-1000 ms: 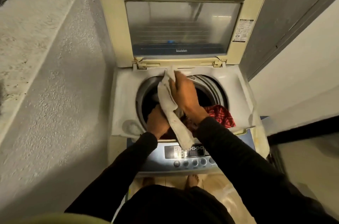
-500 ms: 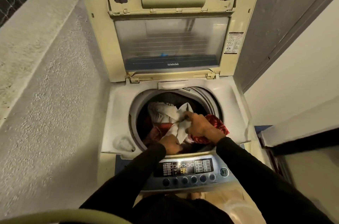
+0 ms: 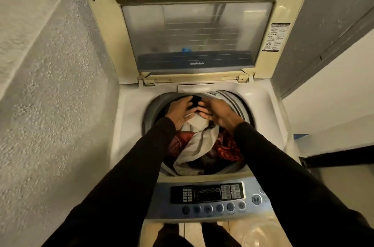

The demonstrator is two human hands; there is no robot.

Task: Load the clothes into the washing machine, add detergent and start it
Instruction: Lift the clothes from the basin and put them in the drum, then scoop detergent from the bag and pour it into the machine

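Observation:
The top-loading washing machine (image 3: 129,125) stands with its lid (image 3: 194,34) up. Its drum holds a white cloth (image 3: 199,145), red clothes (image 3: 227,148) and a dark garment (image 3: 195,101) at the far side. Both my hands reach into the drum. My left hand (image 3: 179,113) and my right hand (image 3: 217,113) lie side by side with fingers spread, and their tips touch the dark garment above the white cloth. Neither hand lifts anything. The control panel (image 3: 206,194) with its row of buttons sits at the near edge, between my forearms.
A rough plastered wall (image 3: 50,105) runs close along the machine's left side. A grey wall and a white ledge (image 3: 334,95) close in on the right. The round start button (image 3: 256,199) is at the panel's right end. A pale tub rim (image 3: 261,234) shows at the bottom.
The white cloth I held up over the opening has gone down into the drum. Both hands let go of it and moved to the far side, onto the dark garment.

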